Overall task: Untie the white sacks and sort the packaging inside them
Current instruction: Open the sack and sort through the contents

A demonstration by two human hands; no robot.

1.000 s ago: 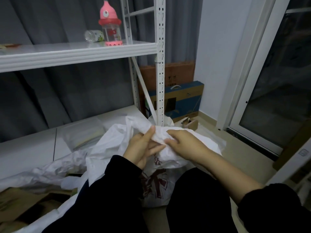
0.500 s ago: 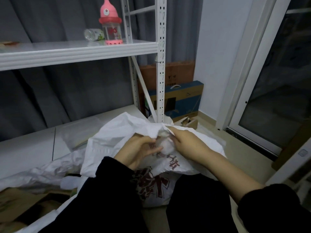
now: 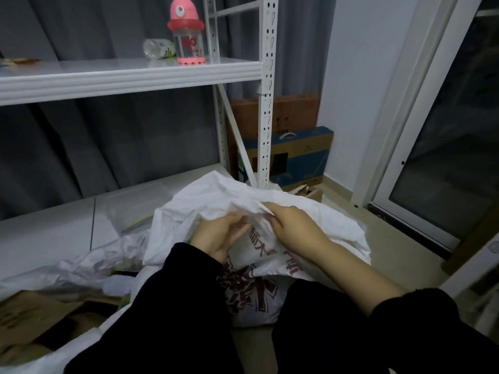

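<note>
The fingers (image 3: 239, 230) of the left hand (image 3: 216, 236) curl round a bunched bit of the white sack (image 3: 216, 197). The fingers (image 3: 274, 215) of the right hand (image 3: 297, 229), just beside them, pinch the sack's crumpled top edge. The sack is big, white and very wrinkly, with red letters (image 3: 248, 291) printed on it below the fingers. It sits on the floor between the person's legs, and its loose top folds over above the fingers. High above the fingers, a pink bottle (image 3: 186, 31) stands on a white shelf (image 3: 129, 76). Down to the left of the fingers lies brown cardboard (image 3: 35, 311).
</note>
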